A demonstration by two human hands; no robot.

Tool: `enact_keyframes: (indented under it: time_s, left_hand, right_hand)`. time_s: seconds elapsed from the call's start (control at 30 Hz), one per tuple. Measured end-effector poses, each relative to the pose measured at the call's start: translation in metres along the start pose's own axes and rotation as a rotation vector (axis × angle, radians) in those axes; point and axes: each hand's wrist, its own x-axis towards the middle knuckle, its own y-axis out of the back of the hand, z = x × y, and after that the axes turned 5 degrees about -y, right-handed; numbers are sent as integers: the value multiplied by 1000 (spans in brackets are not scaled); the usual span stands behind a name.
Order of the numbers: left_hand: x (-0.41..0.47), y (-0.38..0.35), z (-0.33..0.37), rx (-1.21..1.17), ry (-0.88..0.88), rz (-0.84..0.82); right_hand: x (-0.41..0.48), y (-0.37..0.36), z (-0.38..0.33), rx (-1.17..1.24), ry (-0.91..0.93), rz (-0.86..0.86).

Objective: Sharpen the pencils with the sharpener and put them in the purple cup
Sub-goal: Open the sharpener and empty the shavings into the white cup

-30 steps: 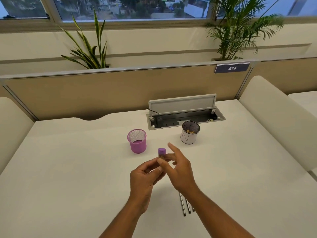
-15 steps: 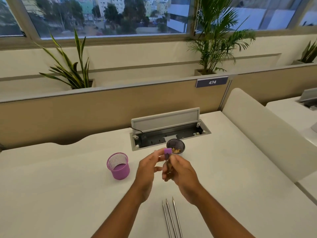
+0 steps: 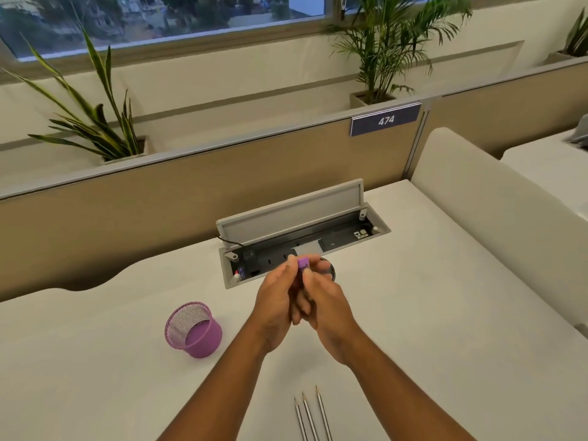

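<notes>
Both my hands are raised together over the middle of the white desk (image 3: pixel 445 313). My left hand (image 3: pixel 275 302) pinches a small purple sharpener (image 3: pixel 303 263) at its fingertips. My right hand (image 3: pixel 329 308) is closed right beside it, its thumb against the sharpener, gripping a pencil that is almost fully hidden between the hands. The purple mesh cup (image 3: pixel 203 342) stands upright to the left of my left forearm. Three grey pencils (image 3: pixel 310 415) lie side by side near the desk's front edge, tips pointing away from me.
A dark-rimmed cup (image 3: pixel 331 271) is mostly hidden behind my hands. Behind it an open grey cable box (image 3: pixel 296 218) is sunk into the desk. A beige partition (image 3: pixel 127 211) closes the back, and a white divider (image 3: pixel 493 218) runs along the right.
My hands have come together and lifted away from me, now covering the dark-rimmed cup. The sharpener went from loosely held to pinched between both hands. The view has shifted.
</notes>
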Motion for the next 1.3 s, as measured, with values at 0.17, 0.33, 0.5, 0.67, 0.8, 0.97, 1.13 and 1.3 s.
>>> enact_keyframes:
  time_s: [0.17,0.33,0.5,0.67,0.8,0.97,1.13,1.3]
  left_hand:
    - [16,-3,-6,92,20,32]
    - [23,-20,-22,149,27,153]
    - [29,-21,-24,128,21,166]
    - [31,-14,-27,134,-31,106]
    - [38,-1,-25,241,-126,73]
    - [45,10,-11,436,-233,-51]
    - [56,14,-5,465,-258,-38]
    - [60,14,-6,476,-276,-36]
  right_hand:
    - [11,-3,7,-51,4,67]
    - [10,-3,13,-108,74,144]
    - [18,-8,28,-152,32,203]
    - [23,9,26,-175,4,163]
    - [20,22,17,-234,33,114]
    - [26,30,15,-335,40,115]
    - [27,34,12,-394,45,122]
    - [28,38,13,-397,32,136]
